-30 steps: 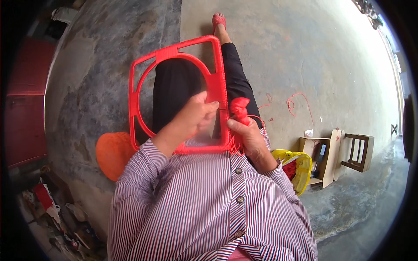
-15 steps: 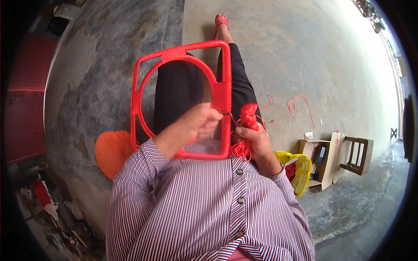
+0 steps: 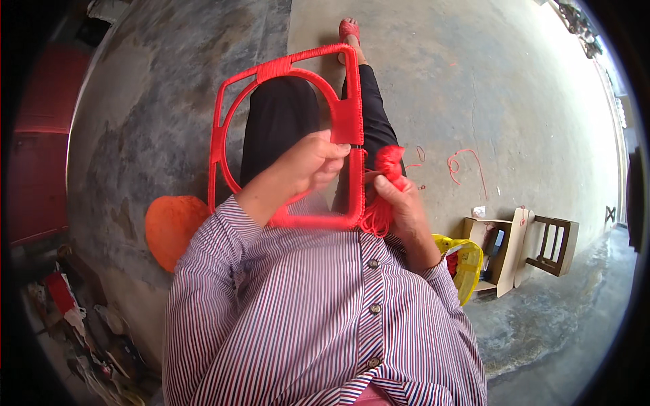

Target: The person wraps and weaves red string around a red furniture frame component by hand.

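Observation:
A square red frame (image 3: pixel 344 122) with a round ring inside it, wrapped in cord, stands tilted over my lap. My left hand (image 3: pixel 313 164) lies across its opening, closed, with thumb and fingertips pinched at the right side bar beside a dark gap in the wrapping. Whether a strand of cord is also in that pinch cannot be made out. My right hand (image 3: pixel 404 203), just right of the frame, is closed around a bundle of red cord (image 3: pixel 388 161). Loose loops of the cord hang below the fist, and a strand runs toward the bar.
An orange round seat (image 3: pixel 169 233) is at my left. To my right are a yellow basket (image 3: pixel 468 271) with red stuff in it, an open cardboard box (image 3: pixel 502 254) and a small wooden stool (image 3: pixel 556 245). Red cord scraps (image 3: pixel 467 162) lie on the concrete floor.
The frame has shifted up, away from me, and tilted more. My left hand has risen with it and now pinches at the bar. My right hand has lifted slightly with the cord bundle.

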`<state>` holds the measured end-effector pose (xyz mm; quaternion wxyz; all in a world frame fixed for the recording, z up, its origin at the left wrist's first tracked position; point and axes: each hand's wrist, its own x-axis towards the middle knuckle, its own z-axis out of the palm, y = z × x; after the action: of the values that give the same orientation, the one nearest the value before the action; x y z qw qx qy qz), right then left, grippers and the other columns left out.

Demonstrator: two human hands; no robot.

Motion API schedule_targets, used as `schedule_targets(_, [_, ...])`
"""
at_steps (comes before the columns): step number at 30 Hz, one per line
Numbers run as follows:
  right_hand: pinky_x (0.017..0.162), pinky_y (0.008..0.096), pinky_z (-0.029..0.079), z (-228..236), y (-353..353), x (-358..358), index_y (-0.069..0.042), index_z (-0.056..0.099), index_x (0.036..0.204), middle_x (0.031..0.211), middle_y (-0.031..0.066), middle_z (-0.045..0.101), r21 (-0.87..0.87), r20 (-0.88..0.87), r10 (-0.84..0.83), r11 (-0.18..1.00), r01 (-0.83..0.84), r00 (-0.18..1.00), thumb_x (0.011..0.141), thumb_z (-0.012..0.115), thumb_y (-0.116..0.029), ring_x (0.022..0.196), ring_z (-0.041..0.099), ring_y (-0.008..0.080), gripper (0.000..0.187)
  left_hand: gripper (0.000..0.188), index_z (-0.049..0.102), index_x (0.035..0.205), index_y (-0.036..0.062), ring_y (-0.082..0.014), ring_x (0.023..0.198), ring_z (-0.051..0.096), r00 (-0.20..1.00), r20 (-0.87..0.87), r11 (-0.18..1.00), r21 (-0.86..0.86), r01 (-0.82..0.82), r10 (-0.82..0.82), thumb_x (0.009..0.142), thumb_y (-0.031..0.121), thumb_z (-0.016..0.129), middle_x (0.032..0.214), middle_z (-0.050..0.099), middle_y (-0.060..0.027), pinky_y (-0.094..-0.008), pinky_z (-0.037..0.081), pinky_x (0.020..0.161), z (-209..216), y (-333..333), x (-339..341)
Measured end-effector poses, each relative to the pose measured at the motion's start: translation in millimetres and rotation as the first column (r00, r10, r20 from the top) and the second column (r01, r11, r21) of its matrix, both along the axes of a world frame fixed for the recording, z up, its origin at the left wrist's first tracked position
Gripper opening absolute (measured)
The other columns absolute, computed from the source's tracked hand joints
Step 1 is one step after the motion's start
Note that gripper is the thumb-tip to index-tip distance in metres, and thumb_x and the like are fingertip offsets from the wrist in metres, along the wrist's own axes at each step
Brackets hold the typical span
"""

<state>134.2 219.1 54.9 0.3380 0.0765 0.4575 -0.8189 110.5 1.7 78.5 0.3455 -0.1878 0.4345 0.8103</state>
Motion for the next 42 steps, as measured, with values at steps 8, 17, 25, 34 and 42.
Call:
schedule_targets(8, [0.068,0.0256,0.051,5.5,-16.6,8.0,0.002,0.066,0.099,0.085,0.0044,0.067,0.091,0.083,0.117,0.988,-0.125,0.99,0.086,0.069,-0.01,0.073,0.063,0.0107,0.018,0.008,0.048,0.094,0.011,-0.0052,0.036,0.033,0.998,-0.07,0.993,-0.115,-0.019,0.011,0.093,0.016,0.054,0.057,0.042,0.0025,-0.0215,0.026,0.032,-18.3,10.0,-3.5])
schedule_targets(17, [0.074,0.0257,0.048,8.5,16.5,20.8,-0.001,0.066,0.101,0.089,0.0024,0.066,0.171,-0.078,0.094,0.982,-0.08,0.993,0.085,0.068,-0.01,0.08,0.061,0.0096,0.019,0.009,0.048,0.102,0.0104,-0.0043,0.036,0.033,0.999,-0.033,0.995,-0.102,0.018,-0.022,0.094,0.014,0.052,0.056,0.041,0.0032,-0.0208,0.027,0.032,-3.5,-0.3,-2.0])
schedule_targets(25, [0.06,0.0247,0.045,17.4,52.4,-24.0,0.001,0.058,0.106,0.076,0.0042,0.059,0.14,-0.212,-0.123,0.978,0.155,0.97,0.085,0.066,-0.022,0.066,0.056,0.0108,0.032,0.021,0.05,0.113,0.0063,-0.0028,0.037,0.033,0.99,0.039,0.991,-0.02,0.134,-0.133,0.094,0.013,0.055,0.057,0.04,0.0038,-0.018,0.029,0.033,3.4,10.4,32.4])
schedule_targets(34, [0.064,0.0266,0.045,27.0,42.7,-55.4,0.0,0.058,0.111,0.086,0.0077,0.059,-0.051,-0.256,-0.286,0.958,0.282,0.923,0.086,0.061,-0.019,0.078,0.056,0.0146,0.031,0.022,0.051,0.11,0.0056,-0.0047,0.038,0.037,0.989,0.062,0.99,0.047,0.13,-0.132,0.091,0.015,0.058,0.06,0.046,0.001,-0.0186,0.031,0.034,-7.7,6.9,31.1])
schedule_targets(42, [0.066,0.0317,0.048,57.0,-5.7,-40.7,-0.016,0.067,0.111,0.088,0.0017,0.056,0.514,-0.817,0.545,0.544,0.663,0.187,0.067,0.071,-0.008,0.081,0.057,0.022,0.045,0.036,0.054,0.111,0.0021,-0.018,0.078,0.06,0.92,-0.028,0.92,0.039,-0.39,0.391,0.097,0.034,0.043,0.094,0.06,-0.0094,-0.0319,0.052,0.069,-31.1,12.5,38.4])
